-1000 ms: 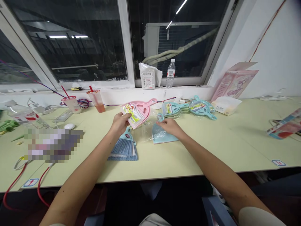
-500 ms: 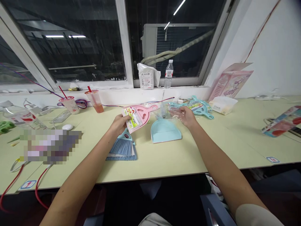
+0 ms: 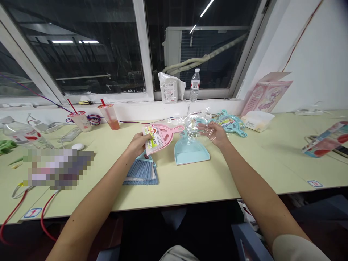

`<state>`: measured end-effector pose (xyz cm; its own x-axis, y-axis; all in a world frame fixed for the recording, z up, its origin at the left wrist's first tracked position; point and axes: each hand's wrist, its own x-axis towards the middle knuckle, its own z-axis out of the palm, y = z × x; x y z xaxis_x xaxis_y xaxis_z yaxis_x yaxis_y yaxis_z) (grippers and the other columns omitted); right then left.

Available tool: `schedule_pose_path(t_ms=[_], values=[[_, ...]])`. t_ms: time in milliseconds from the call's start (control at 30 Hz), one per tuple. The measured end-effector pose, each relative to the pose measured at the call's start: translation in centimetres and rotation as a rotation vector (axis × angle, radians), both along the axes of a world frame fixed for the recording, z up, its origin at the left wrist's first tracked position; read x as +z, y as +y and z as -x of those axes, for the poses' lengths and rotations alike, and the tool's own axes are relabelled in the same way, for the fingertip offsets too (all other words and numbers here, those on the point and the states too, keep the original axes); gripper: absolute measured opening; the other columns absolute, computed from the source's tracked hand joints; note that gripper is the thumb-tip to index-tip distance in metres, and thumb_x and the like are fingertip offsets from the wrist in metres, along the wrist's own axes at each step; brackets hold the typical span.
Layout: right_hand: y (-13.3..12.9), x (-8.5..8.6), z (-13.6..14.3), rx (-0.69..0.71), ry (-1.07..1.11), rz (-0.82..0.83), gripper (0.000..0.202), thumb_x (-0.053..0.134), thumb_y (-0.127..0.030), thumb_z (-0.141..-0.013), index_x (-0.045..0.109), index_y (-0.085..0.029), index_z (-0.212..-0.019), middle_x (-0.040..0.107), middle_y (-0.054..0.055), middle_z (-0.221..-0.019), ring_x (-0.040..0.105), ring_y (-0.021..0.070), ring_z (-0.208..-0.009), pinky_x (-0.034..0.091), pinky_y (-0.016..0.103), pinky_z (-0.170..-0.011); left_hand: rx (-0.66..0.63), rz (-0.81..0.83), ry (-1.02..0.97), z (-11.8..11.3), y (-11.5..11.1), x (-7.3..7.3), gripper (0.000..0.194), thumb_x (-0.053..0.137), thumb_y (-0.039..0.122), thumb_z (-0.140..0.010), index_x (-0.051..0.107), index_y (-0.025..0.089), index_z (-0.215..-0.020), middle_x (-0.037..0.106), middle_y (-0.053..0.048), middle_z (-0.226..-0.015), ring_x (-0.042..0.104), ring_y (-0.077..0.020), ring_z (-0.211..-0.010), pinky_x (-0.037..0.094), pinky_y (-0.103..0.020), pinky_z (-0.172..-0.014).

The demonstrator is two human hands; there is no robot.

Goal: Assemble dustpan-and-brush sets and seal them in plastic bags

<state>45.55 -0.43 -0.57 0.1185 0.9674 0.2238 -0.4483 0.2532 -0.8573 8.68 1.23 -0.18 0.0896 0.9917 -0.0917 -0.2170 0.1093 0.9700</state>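
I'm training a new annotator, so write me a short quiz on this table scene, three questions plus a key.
1. Which hand holds the pink dustpan?
2. True or false: the blue-bristled brush lies to the left of the blue dustpan.
3. Just right of the white package stands: (a) a straw cup, (b) a water bottle, (c) a pink box.

Key: 1. The left hand. 2. True. 3. b.
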Motion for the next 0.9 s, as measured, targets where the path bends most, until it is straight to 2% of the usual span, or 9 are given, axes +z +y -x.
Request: schedule_pose_path(t_ms=[167, 400, 600, 733, 900], values=[[-0.6, 0.1, 0.8, 0.126, 0.026, 0.034, 0.021, 0.072, -0.019, -0.07, 0.051, -0.021, -0.074, 0.078, 0.013, -0.104, 0.076, 0.032, -0.096, 0.062, 0.048, -0.079, 0.027, -0.006, 0.07, 0.1, 0.0, -0.2, 0.036, 0.073, 0.008, -0.061, 0.067, 0.008, -0.097, 0.078, -0.018, -0.091, 0.077, -0.0331, -0.081, 0.065, -0.04, -0.069], [-0.4, -0.4, 0.7, 0.273, -0.032, -0.019, 0.018, 0.071, -0.016, -0.074, 0.055, -0.021, -0.082, 0.075, 0.013, -0.118, 0.073, 0.0334, -0.108, 0.06, 0.051, -0.09, 0.051, -0.048, 0.111, 0.4, 0.3, -0.6, 0.041, 0.077, 0.011, -0.061, 0.065, 0.009, -0.1, 0.078, -0.018, -0.095, 0.077, -0.0338, -0.082, 0.064, -0.041, -0.069], [-0.5, -0.8, 1.7, 0.384, -0.1, 0.025, 0.045, 0.07, -0.003, -0.067, 0.059, -0.021, -0.107, 0.075, 0.014, -0.118, 0.073, 0.0333, -0.11, 0.057, 0.054, -0.099, -0.005, -0.049, 0.066, 0.0, -0.3, 0.0, 0.044, 0.076, 0.01, -0.061, 0.064, 0.009, -0.103, 0.078, -0.018, -0.097, 0.077, -0.033, -0.084, 0.064, -0.041, -0.072], [-1.0, -0.8, 3.0, 0.436, -0.116, 0.071, 0.051, 0.071, -0.006, -0.074, 0.057, -0.02, -0.12, 0.075, 0.015, -0.119, 0.074, 0.0343, -0.108, 0.057, 0.056, -0.097, -0.029, -0.037, 0.075, -0.4, -1.0, 0.5, 0.044, 0.076, 0.009, -0.061, 0.064, 0.008, -0.104, 0.078, -0.018, -0.096, 0.077, -0.0321, -0.082, 0.064, -0.039, -0.07], [-1.2, -1.1, 5.0, 0.516, -0.111, 0.228, 0.046, 0.068, -0.016, -0.084, 0.055, -0.022, -0.128, 0.076, 0.012, -0.115, 0.077, 0.0334, -0.099, 0.063, 0.053, -0.086, -0.048, -0.022, 0.139, -1.1, -1.6, 0.4, 0.045, 0.077, 0.011, -0.062, 0.063, 0.009, -0.105, 0.077, -0.017, -0.094, 0.076, -0.0312, -0.079, 0.062, -0.037, -0.065]])
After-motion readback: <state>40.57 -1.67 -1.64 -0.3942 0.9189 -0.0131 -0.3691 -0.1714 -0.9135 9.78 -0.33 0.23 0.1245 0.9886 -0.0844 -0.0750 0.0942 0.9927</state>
